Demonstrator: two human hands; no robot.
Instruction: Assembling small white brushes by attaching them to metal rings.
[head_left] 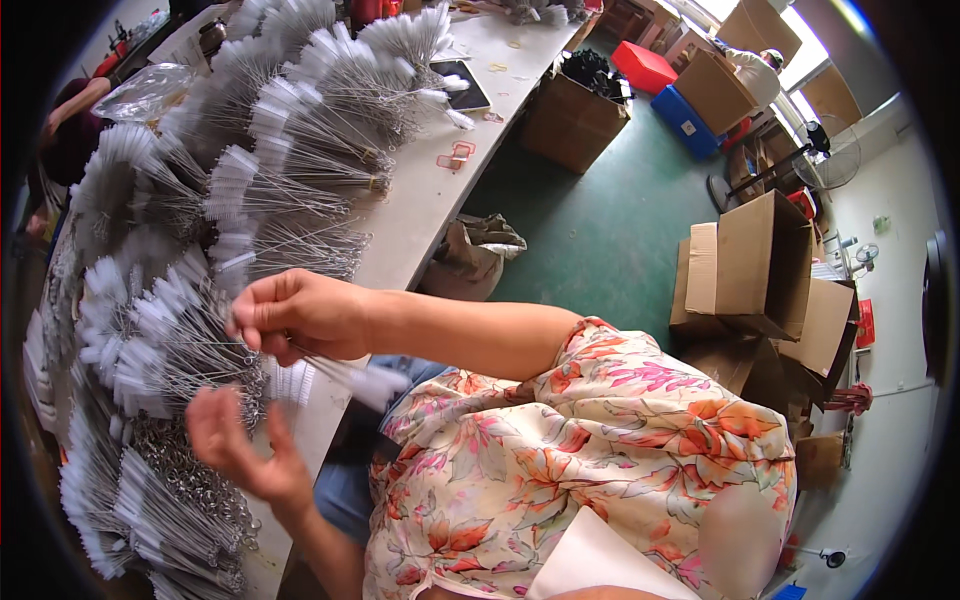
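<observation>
My right hand (300, 315) is pinched closed on the wire handle of a small bottle brush (375, 383). Its white bristle end sticks out below the hand, toward my lap. Whether it is a single brush or several, I cannot tell. Below it, my left hand (245, 450) is held with fingers apart, slightly blurred and with nothing visible in it. Both hands are over the near edge of a heap of wire-handled brushes (165, 330) with white bristles. Beside the left hand lies a tangle of looped wire ends (185, 455).
More brush bundles (310, 120) cover the pale table (425, 190). A black tablet-like slab (462, 85) and a red clip-like piece (457, 155) lie there. Open cartons (580, 115), a blue crate (688, 125) and a fan (830, 155) stand on the green floor. Another person's arm (75, 105) is across the table.
</observation>
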